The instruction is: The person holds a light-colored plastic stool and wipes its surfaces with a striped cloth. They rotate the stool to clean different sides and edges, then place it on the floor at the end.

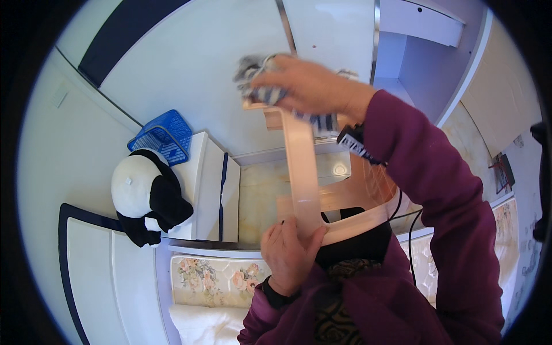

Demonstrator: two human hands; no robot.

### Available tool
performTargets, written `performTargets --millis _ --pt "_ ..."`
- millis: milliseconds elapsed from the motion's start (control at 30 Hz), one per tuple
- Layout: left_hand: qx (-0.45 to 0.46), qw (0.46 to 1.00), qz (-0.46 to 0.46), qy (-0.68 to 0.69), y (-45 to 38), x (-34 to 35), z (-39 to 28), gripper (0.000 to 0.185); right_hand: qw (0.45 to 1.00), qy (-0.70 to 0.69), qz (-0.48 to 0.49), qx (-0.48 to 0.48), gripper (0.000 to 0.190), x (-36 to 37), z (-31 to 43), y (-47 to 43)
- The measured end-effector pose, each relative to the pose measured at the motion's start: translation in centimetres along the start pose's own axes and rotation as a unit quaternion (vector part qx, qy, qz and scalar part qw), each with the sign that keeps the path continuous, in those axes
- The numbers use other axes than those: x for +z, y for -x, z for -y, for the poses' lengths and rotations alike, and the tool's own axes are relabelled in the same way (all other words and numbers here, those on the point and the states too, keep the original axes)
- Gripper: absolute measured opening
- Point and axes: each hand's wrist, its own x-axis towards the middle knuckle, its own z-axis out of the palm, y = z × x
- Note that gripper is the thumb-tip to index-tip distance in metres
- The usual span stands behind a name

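Note:
A peach-coloured plastic stool [302,172] is held up before me, tilted, with one leg or side bar reaching away from my body. My left hand [291,250] grips its near corner, the thumb over the edge. At the far end of that bar my right hand [312,86], slightly blurred, holds a striped, crumpled cloth [269,94] against or just over the plastic. Part of the cloth hangs below the palm. The stool's far parts are partly hidden behind my right hand and forearm.
At the left, a panda plush toy [133,185] and a blue plastic basket [166,136] rest on a white cabinet [200,194]. A floral mattress [215,280] lies near me. White wardrobe doors [215,56] stand ahead, with an open compartment [403,64] at the right. A black cable hangs by my right arm.

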Motion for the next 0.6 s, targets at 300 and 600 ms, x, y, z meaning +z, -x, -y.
performTargets --millis 300,600 --pt "-0.023 0.999 0.015 -0.041 -0.5 0.3 0.6 0.052 0.997 -0.042 0.032 0.063 0.041 -2.0 -7.2 7.9" --pt "-0.067 0.997 0.035 0.002 -2.6 0.8 0.4 0.045 0.960 0.000 -0.123 0.253 0.038 -3.8 -10.2 21.7"
